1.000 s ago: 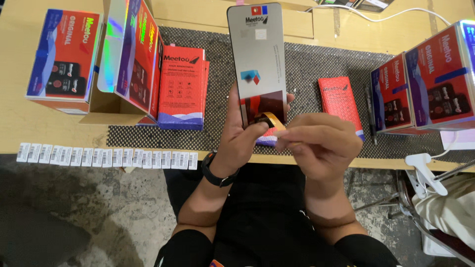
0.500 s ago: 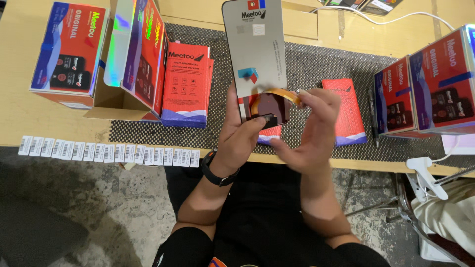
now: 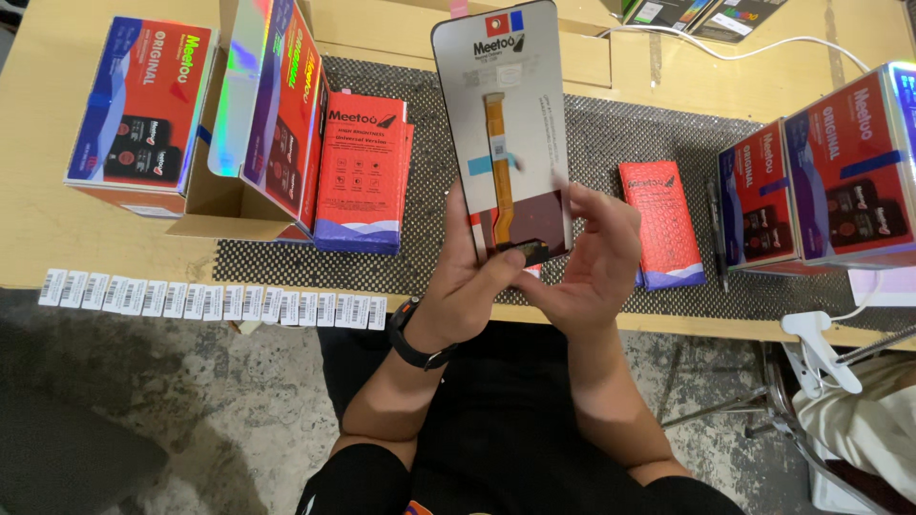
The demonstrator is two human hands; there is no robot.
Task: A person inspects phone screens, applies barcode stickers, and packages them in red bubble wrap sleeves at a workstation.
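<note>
A tall grey phone display panel (image 3: pixel 501 105) with an orange flex ribbon down its back is held upright over the table. My left hand (image 3: pixel 468 281) grips its lower edge from the left, with the thumb at the bottom connector. My right hand (image 3: pixel 592 262) rests against the lower right edge, its fingers touching the panel near the dark patch. A black watch is on my left wrist.
A dark mesh mat (image 3: pixel 611 143) covers the wooden table (image 3: pixel 57 229). Red boxes lie on it: a flat stack (image 3: pixel 363 176) at left, a small one (image 3: pixel 663 224) at right. Larger red-blue boxes stand far left (image 3: pixel 138 100) and right (image 3: pixel 854 172). A strip of barcode stickers (image 3: pixel 210 300) lines the near edge.
The orange ribbon, earlier curled up near the panel's bottom between my fingers, now lies straight along the panel's back. My right hand has shifted to the panel's right edge.
</note>
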